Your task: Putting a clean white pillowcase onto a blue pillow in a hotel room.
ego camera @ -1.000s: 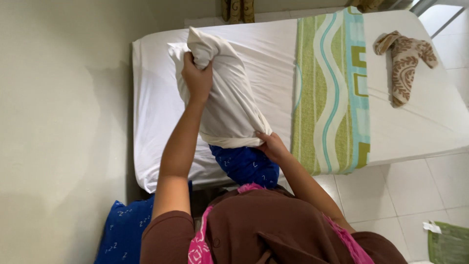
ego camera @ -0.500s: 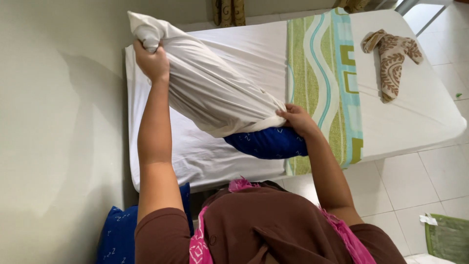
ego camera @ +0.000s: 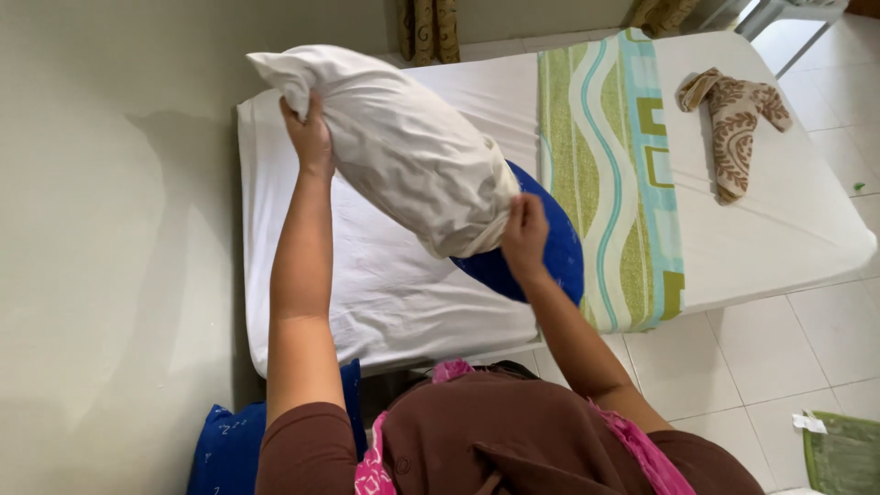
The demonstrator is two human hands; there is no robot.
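Pillow (ego camera: pixel 550 247) mostly hidden inside the white case (ego camera: pixel 403 147); only its blue end shows at 5 o'clock. Left hand (ego camera: pixel 312 137) grips the case's closed corner, fingers wrapped out of sight. Right hand (ego camera: pixel 524 234) pinches the open hem, fingers closed. Since half a second ago, the case has slid further down the pillow, held above the bed (ego camera: pixel 367 293). Another blue pillow (ego camera: pixel 229 440) is cut off at 7 o'clock.

white pillowcase (ego camera: pixel 403 156) matt cloth; floor tiles (ego camera: pixel 779 357) glossy, smooth

I'm looking down into a bedroom: a bed (ego camera: pixel 385 302) in a white fitted sheet, tiled floor (ego camera: pixel 788 357), plain wall (ego camera: pixel 110 229).
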